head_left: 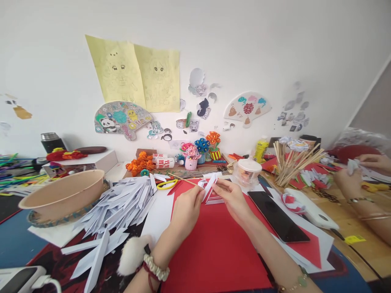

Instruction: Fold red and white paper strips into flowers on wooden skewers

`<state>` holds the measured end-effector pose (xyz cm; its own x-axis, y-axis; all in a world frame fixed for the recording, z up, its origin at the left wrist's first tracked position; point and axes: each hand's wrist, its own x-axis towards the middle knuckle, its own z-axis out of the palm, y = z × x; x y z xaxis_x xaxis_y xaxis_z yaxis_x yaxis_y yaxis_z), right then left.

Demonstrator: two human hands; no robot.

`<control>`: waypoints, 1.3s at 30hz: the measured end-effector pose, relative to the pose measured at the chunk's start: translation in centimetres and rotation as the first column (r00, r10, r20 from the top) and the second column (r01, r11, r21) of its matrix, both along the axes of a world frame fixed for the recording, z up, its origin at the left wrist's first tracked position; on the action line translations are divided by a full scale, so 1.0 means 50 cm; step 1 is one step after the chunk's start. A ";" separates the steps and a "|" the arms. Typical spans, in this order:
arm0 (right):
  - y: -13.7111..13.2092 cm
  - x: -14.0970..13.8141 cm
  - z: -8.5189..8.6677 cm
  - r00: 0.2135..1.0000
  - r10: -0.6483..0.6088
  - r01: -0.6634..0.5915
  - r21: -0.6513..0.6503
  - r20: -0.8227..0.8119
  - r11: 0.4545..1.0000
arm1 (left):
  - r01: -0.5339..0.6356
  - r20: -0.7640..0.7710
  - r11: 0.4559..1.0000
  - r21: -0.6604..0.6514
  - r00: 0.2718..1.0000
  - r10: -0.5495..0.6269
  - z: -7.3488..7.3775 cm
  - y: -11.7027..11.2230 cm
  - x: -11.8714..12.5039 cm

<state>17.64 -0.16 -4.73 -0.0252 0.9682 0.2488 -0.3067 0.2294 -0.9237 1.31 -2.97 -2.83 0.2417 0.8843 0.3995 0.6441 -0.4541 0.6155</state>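
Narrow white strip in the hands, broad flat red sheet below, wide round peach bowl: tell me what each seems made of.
White strip: seemingly matte paper, by its thin, straight edges. Red sheet: probably paper or thin card, flat and evenly coloured with little shine. Peach bowl: likely smooth plastic, by its thin, even rim, though ceramic isn't ruled out.
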 end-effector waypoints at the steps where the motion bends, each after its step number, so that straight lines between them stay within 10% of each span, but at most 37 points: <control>1: 0.001 0.000 -0.001 1.000 0.001 -0.001 0.005 -0.003 1.000 | -0.011 -0.042 1.000 0.017 0.999 0.012 0.001 -0.001 0.000; 18: -0.004 0.008 -0.001 0.996 -0.059 0.062 -0.045 0.066 0.997 | -0.079 -0.544 0.984 0.162 0.825 0.156 0.019 -0.006 -0.010; 25: 0.030 0.048 -0.015 0.908 -0.364 0.354 -0.085 -0.208 0.931 | -0.556 -0.523 0.784 0.277 0.597 0.608 0.030 0.041 -0.151; 31: 0.039 0.062 -0.023 0.782 -0.524 0.517 -0.117 -0.337 0.848 | -0.570 -0.593 0.762 0.308 0.511 0.622 0.009 0.050 -0.173; 39: 0.048 0.067 -0.038 0.802 -0.503 0.493 -0.119 -0.321 0.862 | -0.586 -0.608 0.737 0.338 0.462 0.646 0.018 0.043 -0.168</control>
